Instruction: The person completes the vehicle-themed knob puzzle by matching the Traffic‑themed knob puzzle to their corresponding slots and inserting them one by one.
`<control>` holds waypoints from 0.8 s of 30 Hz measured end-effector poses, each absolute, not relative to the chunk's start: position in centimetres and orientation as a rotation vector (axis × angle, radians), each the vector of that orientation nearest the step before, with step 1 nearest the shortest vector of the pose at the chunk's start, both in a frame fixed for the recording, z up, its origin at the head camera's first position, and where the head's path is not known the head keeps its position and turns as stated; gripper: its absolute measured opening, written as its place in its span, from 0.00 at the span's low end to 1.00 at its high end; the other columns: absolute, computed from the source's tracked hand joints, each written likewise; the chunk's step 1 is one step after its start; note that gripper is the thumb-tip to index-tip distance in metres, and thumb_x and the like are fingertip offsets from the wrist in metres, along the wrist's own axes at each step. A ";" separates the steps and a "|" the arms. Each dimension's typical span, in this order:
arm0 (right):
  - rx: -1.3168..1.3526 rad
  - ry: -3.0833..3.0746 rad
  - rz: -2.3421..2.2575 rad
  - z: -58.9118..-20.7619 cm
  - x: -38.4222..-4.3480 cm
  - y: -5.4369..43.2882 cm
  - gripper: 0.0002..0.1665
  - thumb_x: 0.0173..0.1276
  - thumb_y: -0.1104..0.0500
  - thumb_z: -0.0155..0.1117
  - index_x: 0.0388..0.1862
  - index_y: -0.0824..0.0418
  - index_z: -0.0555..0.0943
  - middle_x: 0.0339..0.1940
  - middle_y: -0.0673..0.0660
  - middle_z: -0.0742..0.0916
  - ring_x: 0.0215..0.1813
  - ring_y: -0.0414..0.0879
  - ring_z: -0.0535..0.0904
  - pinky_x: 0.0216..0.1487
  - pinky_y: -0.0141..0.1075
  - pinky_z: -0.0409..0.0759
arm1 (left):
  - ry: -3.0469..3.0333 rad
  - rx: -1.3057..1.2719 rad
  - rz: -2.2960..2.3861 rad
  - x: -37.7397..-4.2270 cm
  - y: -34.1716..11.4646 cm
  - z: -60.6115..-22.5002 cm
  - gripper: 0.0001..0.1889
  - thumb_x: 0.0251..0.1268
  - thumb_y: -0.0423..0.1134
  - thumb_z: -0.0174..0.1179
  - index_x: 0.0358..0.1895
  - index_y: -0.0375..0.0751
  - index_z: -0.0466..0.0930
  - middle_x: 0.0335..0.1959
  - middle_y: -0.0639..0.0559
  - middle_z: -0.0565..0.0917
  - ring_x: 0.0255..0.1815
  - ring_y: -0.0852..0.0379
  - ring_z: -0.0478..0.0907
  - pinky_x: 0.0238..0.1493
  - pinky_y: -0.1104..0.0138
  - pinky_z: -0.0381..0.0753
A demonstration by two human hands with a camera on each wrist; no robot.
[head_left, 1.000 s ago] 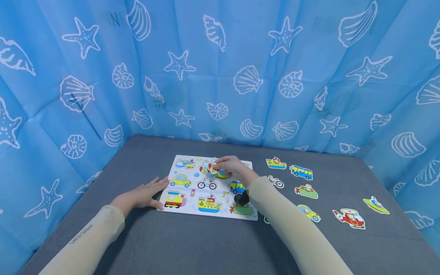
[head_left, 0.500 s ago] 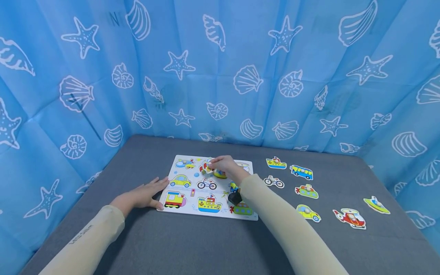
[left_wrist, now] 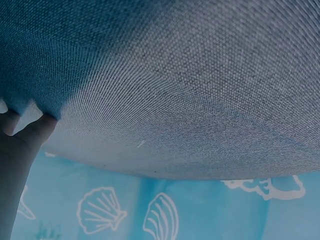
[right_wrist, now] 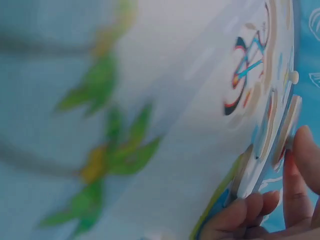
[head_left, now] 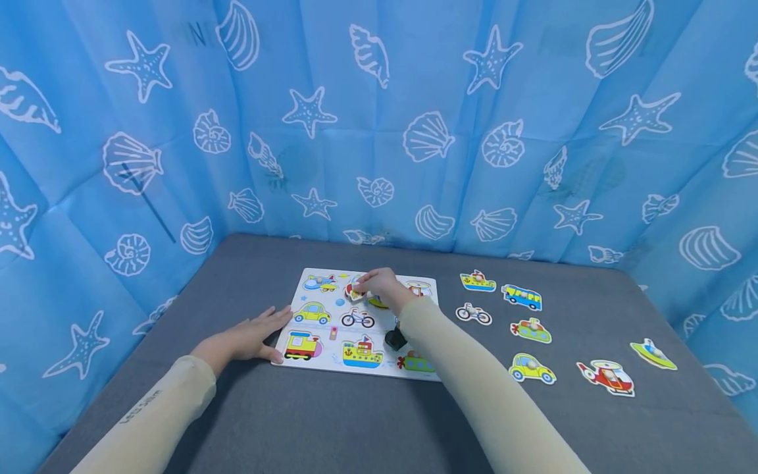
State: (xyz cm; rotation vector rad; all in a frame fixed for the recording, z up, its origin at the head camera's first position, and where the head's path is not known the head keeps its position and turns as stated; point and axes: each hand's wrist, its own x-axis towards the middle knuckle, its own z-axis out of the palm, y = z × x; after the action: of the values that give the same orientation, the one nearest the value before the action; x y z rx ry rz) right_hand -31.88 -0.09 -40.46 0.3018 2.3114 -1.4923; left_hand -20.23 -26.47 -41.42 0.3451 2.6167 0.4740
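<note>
Puzzle board (head_left: 381, 329) on desk (head_left: 296, 421), left of middle, toward back edge. Left hand (head_left: 245, 336) at board's left edge. Near board's back edge: rocket piece (head_left: 353, 291), in right hand (head_left: 387, 286). Right of board, back to front: boat piece (head_left: 478, 282), bus piece (head_left: 522, 297) to its right; bicycle piece (head_left: 474, 314); submarine piece (head_left: 531, 330), farther right; car piece (head_left: 533, 368). Right of car piece: helicopter piece (head_left: 606, 378). Beyond, near desk's right edge: saucer piece (head_left: 653, 355). Behind desk: curtain (head_left: 379, 131).

Small piece pinched over a picture board

The white board (head_left: 383, 315), printed with colourful vehicles, lies flat in the middle of the frame. The left hand (head_left: 249, 336) touches its left edge with extended fingers. Above its upper part, the right hand (head_left: 381, 284) pinches a small red-and-white piece (head_left: 354, 291), which appears almost edge-on at the right of the right wrist view.
</note>
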 end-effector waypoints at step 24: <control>0.287 2.472 -1.259 -39.9 -31.4 -1.3 0.05 0.61 0.58 0.73 0.33 0.58 0.85 0.38 0.55 0.84 0.43 0.49 0.77 0.45 0.40 0.75 | 2.601 0.302 0.486 -20.2 -26.4 -41.5 0.58 0.48 0.64 0.68 0.79 0.47 0.45 0.79 0.41 0.47 0.77 0.36 0.37 0.67 0.33 0.43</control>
State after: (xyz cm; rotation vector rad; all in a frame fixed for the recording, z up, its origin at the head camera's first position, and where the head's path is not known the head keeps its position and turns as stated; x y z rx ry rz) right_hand -31.39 -1.26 -39.88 0.2873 2.4723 -1.2589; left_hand -20.25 -26.38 -41.47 0.3018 2.6013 0.4856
